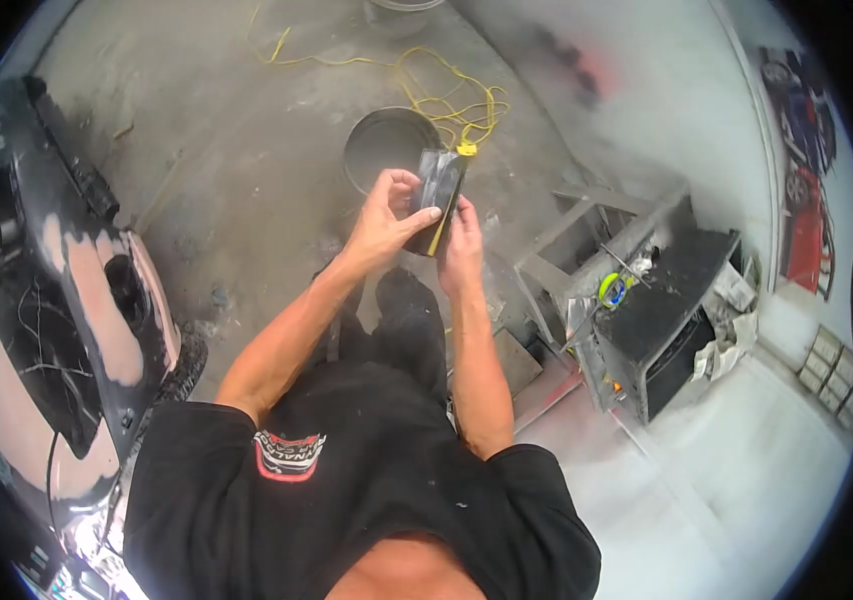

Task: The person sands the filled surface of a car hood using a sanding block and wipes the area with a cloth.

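Observation:
A dark, flat sanding block (438,180) with a greyish sheet on its face and a yellow strip along one edge is held up in front of my body. My left hand (384,222) grips it from the left, thumb across the lower face and fingers curled at its side. On the other side, my right hand (462,248) closes around the lower right edge, its fingers partly hidden behind the block. Just beyond the block, a round dark bucket (389,140) stands on the floor.
At left is a car body (112,320) with sanded, pinkish filler patches. A yellow cord (447,100) lies tangled on the concrete floor. To my right stand a metal frame (587,225) and a dark bench (667,290) carrying a green-yellow tape roll (611,290) and papers.

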The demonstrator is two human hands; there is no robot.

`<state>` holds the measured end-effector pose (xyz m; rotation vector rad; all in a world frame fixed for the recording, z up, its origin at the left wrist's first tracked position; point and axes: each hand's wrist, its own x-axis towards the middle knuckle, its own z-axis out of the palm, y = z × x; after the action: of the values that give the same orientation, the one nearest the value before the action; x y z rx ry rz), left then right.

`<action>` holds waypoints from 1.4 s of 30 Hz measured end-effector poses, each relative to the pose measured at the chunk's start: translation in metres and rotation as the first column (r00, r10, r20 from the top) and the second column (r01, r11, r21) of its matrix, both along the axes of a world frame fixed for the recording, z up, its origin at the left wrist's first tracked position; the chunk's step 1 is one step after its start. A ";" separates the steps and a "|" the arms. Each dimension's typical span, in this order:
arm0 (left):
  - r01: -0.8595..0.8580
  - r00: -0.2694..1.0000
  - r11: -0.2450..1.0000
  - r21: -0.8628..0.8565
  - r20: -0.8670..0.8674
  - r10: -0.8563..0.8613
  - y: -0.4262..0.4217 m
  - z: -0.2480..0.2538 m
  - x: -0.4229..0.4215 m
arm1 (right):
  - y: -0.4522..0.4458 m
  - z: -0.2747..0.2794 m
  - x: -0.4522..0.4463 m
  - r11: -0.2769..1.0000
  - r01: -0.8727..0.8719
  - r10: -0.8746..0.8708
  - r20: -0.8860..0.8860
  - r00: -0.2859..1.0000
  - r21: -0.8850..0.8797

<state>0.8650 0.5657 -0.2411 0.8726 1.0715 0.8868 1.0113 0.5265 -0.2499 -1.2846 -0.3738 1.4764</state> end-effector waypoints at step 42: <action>-0.616 0.690 0.414 -0.670 -0.713 -0.126 -0.439 -0.206 -0.180 | 0.197 -0.477 -0.015 0.594 -0.480 0.734 0.191 0.652 -0.646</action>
<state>0.6852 0.1269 -0.4471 0.0202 2.1304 0.0584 0.9967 0.7231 -0.7271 -2.1323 -0.8248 1.9665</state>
